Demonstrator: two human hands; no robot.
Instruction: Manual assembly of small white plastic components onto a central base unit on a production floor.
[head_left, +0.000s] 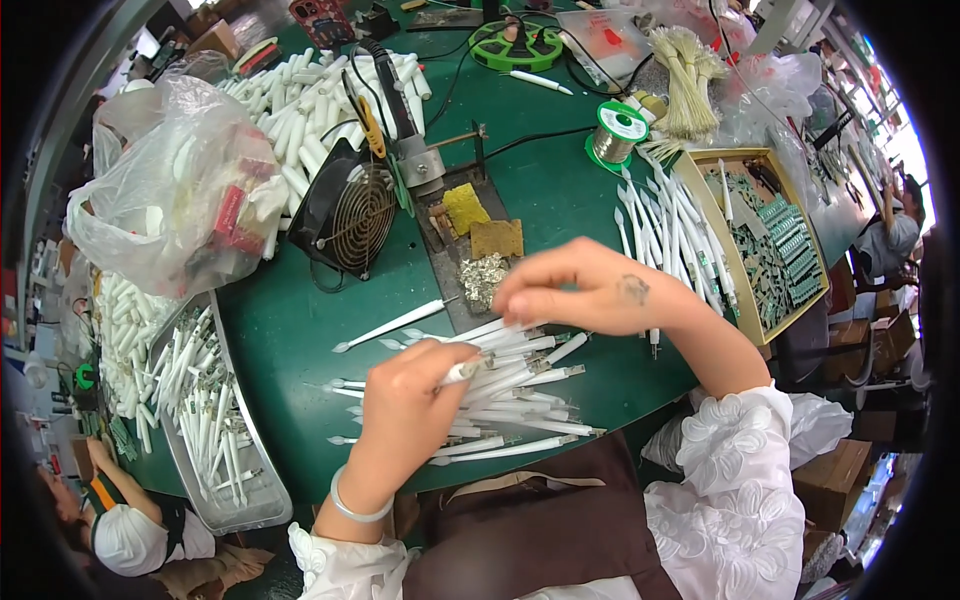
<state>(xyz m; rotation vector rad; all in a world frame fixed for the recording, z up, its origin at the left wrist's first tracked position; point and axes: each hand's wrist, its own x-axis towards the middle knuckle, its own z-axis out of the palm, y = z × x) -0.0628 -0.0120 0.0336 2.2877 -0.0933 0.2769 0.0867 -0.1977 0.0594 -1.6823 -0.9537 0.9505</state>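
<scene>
Gathering white tubes [510, 395] on the green surface [290, 330], my left hand [405, 405] pinches one; right hand [590, 290] presses flat, fingers together—I'd keep ends aligned.

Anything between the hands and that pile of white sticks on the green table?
Nothing visible. The left hand already grips one white stick, and the right hand rests its fingertips directly on the pile of white sticks.

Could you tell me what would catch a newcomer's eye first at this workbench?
Probably the two hands at the near edge of the green table: the left hand pinches one white stick, while the right hand presses on the fanned pile of white sticks between them. Next would be the small black fan behind them, and the crumpled clear plastic bag at the far left.
</scene>
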